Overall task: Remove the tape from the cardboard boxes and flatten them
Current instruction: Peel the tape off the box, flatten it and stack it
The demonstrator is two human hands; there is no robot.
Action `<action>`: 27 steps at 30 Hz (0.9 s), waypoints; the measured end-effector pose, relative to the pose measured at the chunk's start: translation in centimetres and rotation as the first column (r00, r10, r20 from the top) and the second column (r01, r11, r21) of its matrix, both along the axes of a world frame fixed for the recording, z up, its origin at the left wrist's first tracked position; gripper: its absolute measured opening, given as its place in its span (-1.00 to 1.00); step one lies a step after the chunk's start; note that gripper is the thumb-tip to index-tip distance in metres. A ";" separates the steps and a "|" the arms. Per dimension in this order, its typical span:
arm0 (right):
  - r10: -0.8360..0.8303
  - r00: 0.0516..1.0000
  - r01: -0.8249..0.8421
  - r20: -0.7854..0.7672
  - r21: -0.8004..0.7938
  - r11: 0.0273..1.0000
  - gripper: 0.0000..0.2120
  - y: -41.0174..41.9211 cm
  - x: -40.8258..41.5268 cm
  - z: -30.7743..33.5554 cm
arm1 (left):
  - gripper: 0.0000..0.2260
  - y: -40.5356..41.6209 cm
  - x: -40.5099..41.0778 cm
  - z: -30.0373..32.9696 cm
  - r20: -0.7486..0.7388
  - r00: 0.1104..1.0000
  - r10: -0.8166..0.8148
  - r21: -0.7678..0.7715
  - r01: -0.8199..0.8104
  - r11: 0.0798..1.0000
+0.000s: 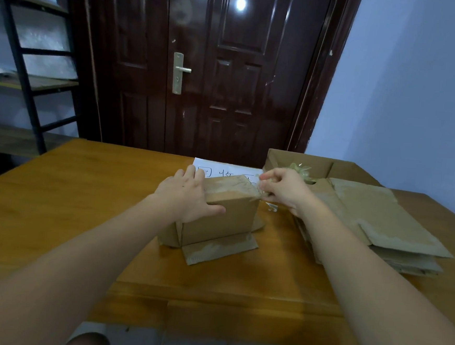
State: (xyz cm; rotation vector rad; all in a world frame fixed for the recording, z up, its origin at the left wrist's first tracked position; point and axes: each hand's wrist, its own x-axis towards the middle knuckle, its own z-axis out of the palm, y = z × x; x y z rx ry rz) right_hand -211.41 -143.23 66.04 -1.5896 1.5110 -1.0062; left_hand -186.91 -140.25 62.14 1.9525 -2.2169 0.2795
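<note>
Both forearms reach over the wooden surface. Left hand lies spread, pressing the cardboard box at mid-surface; right hand pinches clear tape at its top corner. Risk: tape may snap or tear the cardboard's face if yanked.

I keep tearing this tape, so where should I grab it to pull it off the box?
Pinch the loose tape end lifted at the box's top right corner, coming from the right. The left hand braces the opposite side, so pulling back along the strip probably suits.
</note>
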 end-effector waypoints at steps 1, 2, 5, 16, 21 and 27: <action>0.011 1.000 -0.010 0.020 -0.016 1.000 -0.71 0.1 -0.2 -0.2 | -0.06 -0.1 0.0 0.0 -0.001 1.000 -0.002 -0.002 0.002 1.000; 0.005 1.000 -0.004 0.024 -0.045 0.999 -0.67 0.4 -0.2 -0.3 | -0.06 -0.1 0.1 -0.1 0.000 1.000 -0.002 -0.002 0.002 1.000; -0.022 0.991 -0.004 -0.135 -0.188 0.982 -0.73 0.5 0.5 -0.7 | -0.06 0.0 0.2 -0.1 -0.002 1.000 0.004 -0.005 -0.004 1.000; -0.016 0.909 -0.088 -0.415 -0.230 0.969 -0.91 1.8 1.2 -0.8 | -0.07 -0.1 0.1 -0.3 -0.015 1.000 0.018 -0.013 -0.019 1.000; -0.109 0.866 -0.015 -0.488 -0.242 0.970 -0.95 2.3 2.1 -0.6 | -0.03 -0.4 0.2 -0.3 -0.011 1.000 0.028 0.011 -0.028 1.000; -0.148 0.959 0.141 0.240 0.045 0.989 -0.85 2.7 0.0 -1.9 | 0.06 -0.3 0.9 -0.2 -0.002 1.000 -0.025 0.025 0.025 0.999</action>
